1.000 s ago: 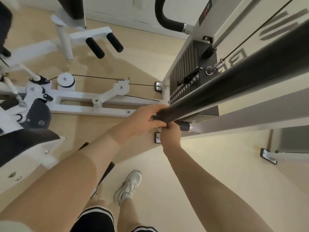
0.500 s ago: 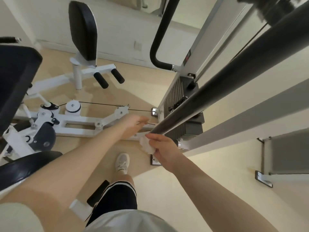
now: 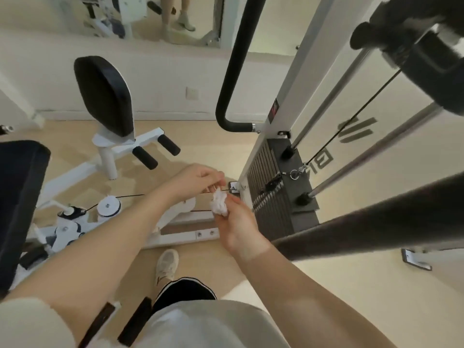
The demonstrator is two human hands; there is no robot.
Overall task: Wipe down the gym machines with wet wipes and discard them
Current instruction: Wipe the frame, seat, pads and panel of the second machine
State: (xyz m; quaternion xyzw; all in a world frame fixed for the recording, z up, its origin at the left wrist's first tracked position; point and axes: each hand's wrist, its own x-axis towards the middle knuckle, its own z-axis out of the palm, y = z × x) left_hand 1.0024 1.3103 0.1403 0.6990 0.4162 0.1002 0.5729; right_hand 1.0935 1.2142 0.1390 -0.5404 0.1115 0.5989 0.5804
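Pinching one crumpled wet wipe (image 3: pixel 219 203), left hand (image 3: pixel 198 179) and right hand (image 3: pixel 237 222).

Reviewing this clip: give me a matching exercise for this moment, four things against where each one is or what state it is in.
Things:
1. crumpled white wet wipe
2. black padded backrest
3. dark grey weight stack
4. white sneaker

Places or states:
A. on the tan floor, below the hands
B. held between both hands
C. upright on a white post, far left
D. inside the white frame, right of the hands

Pairs: 1-B, 2-C, 3-D, 4-A
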